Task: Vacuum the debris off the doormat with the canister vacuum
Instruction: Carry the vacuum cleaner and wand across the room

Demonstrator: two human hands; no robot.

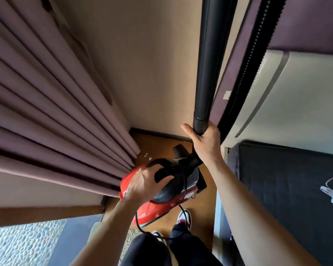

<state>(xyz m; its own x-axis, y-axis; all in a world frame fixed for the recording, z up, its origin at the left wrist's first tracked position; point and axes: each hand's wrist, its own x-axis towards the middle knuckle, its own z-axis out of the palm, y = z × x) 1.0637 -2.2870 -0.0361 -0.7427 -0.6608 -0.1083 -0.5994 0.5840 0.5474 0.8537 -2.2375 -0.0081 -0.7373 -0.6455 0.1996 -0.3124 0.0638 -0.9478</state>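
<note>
Narrow corner w/ beige wall [152, 64] up the frame centre and brown wood floor [206, 208] at lower centre. Mauve pleated curtain [56, 112] fills the whole left side, folds running down toward the floor corner. Right side: purple wall panel at upper right, white appliance casing [296, 89] below it, then a dark grey fabric surface [286, 189] at lower right w/ a white cable/plug bit at the far right edge.

Black rigid wand [210, 64] runs from top centre down to mid-frame, tilted slightly; black ribbed hose [244, 73] runs alongside, just right of it.

Red canister vacuum [161, 198] sits on the floor at lower centre, black top and handle, touching the curtain's lower edge. Black power cord [184, 189] loops over it and down toward the person's legs.

Right hand [206, 143] is wrapped around the wand's lower end, thumb out to the left. Left hand [146, 181] is closed around the canister's black top handle.

Dark trousers and a shoe [185, 217] at bottom centre. A speckled brownish patch, prob the doormat [132, 237], shows just below the canister, mostly hidden by the legs. Few small white debris bits [147, 156] lie on the floor by the curtain hem, above the canister.
</note>
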